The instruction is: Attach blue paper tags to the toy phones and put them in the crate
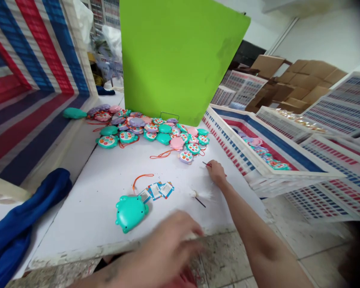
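Observation:
My right hand [216, 173] is closed round a thin, dark and reddish stick-like tool on the right side of the white table, its tip pointing left. My left hand [177, 236] is above the front edge, smeared by motion; whether it holds anything does not show. Left of it, a teal animal-shaped toy [131, 213] lies with its plain, screw-holed side up. An orange cord loop [141, 179] and several small printed cards [156, 191] lie behind the toy. Between the hands are a white tuft of fine clear strands [195, 194] and a dark thin rod [201, 202].
Many teal, pink and purple toys [165, 138] are heaped at the back, before a green upright board [180, 60]. A lined crate [246, 160] with more toys stands right. Blue cloth [33, 212] and a striped-lined container [42, 84] are left.

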Motion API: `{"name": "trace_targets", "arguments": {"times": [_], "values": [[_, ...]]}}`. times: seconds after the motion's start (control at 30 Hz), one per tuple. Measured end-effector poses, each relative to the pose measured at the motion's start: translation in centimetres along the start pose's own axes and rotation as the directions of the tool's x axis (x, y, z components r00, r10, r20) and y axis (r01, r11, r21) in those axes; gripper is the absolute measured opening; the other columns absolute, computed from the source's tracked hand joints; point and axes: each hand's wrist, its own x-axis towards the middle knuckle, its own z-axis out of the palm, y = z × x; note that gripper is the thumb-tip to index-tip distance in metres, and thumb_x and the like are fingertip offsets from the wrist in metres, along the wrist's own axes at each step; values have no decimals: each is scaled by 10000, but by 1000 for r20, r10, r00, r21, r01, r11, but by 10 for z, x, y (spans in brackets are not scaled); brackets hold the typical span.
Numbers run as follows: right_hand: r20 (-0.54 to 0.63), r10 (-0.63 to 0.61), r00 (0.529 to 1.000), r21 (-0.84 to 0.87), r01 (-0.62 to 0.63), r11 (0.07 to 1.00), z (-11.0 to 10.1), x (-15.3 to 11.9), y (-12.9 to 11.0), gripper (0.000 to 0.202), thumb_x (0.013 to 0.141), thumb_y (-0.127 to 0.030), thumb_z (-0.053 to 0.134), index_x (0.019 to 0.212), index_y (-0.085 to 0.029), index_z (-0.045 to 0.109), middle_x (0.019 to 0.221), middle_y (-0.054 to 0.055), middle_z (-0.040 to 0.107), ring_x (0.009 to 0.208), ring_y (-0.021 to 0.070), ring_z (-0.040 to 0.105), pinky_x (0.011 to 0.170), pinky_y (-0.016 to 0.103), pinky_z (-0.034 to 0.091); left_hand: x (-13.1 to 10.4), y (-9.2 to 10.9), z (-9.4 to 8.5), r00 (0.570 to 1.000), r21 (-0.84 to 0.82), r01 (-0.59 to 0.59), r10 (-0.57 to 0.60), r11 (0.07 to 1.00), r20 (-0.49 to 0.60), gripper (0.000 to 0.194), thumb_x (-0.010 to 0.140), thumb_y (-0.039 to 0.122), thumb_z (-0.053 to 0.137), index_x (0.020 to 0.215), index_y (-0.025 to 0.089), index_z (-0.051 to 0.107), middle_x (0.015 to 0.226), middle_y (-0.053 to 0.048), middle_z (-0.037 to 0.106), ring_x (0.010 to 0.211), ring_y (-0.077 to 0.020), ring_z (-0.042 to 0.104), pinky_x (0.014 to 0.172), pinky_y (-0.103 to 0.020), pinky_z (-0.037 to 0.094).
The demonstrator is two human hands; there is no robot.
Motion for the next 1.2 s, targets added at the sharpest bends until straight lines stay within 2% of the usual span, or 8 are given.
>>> {"name": "trace_targets", "arguments": {"times": [0.13, 0.2, 0.27, 0.37, 0.47, 0.83, 1.03, 1.2], "values": [[-6, -80, 997, 104, 80, 991, -5, -17, -41, 309, 873, -240, 435, 1156, -192, 547, 865, 42, 680, 719, 163, 622, 708, 274, 455, -25, -96, -36, 898, 324, 287, -135, 901, -419, 475, 823, 400, 567, 1252, 233, 450, 1270, -113, 500, 1174, -287, 463, 970, -472, 405], [-8, -203, 979, 320, 195, 927, -3, -40, -77, 345, 883, -296, 431, 1194, -197, 544, 869, 31, 685, 643, 142, 616, 649, 262, 477, -40, -130, -36, 871, 425, 364, -142, 829, -469, 736, 753, 504, 612, 1356, 193, 327, 1353, -173, 403, 1220, -350, 404, 955, -522, 394], [44, -297, 954, 496, 238, 835, 3, -72, -116, 365, 891, -333, 433, 1199, -181, 557, 880, 39, 693, 622, 138, 603, 622, 268, 491, -51, -143, -31, 870, 472, 399, -161, 786, -467, 841, 739, 551, 601, 1402, 176, 243, 1382, -196, 362, 1244, -372, 370, 954, -538, 377], [109, -439, 892, 650, 270, 710, 14, -119, -164, 332, 910, -315, 437, 1187, -200, 577, 941, 47, 692, 814, 157, 625, 758, 292, 497, -56, -137, -27, 883, 467, 395, -187, 791, -430, 907, 699, 592, 618, 1411, 189, 227, 1383, -185, 357, 1244, -361, 365, 984, -520, 346], [134, -561, 817, 724, 305, 618, 26, -150, -187, 247, 915, -257, 454, 1090, -219, 624, 962, 49, 669, 906, 162, 607, 807, 300, 484, -54, -127, -31, 899, 420, 372, -209, 828, -384, 908, 645, 600, 660, 1376, 203, 298, 1299, -158, 435, 1182, -337, 418, 1004, -513, 326], [22, -753, 657, 519, 636, 571, 49, -178, -184, 192, 909, -159, 440, 1001, -201, 604, 914, 61, 647, 892, 190, 581, 797, 364, 481, -51, -122, -29, 891, 419, 386, -215, 822, -399, 743, 667, 429, 659, 1305, 174, 376, 1213, -142, 470, 1180, -318, 416, 1043, -534, 293], [41, -800, 598, 382, 731, 566, 55, -184, -186, 212, 915, -101, 402, 997, -188, 577, 1054, 67, 663, 931, 197, 585, 810, 378, 447, -49, -123, -28, 885, 434, 397, -211, 808, -416, 712, 656, 419, 657, 1269, 165, 398, 1186, -139, 476, 1158, -320, 430, 1040, -543, 307], [30, -807, 590, 318, 759, 568, 59, -186, -189, 216, 927, -120, 391, 1005, -177, 585, 1023, 69, 673, 904, 203, 589, 784, 378, 435, -45, -121, -22, 847, 427, 451, -225, 784, -481, 671, 661, 385, 660, 1238, 153, 407, 1169, -149, 460, 1141, -323, 428, 995, -524, 369]]}}
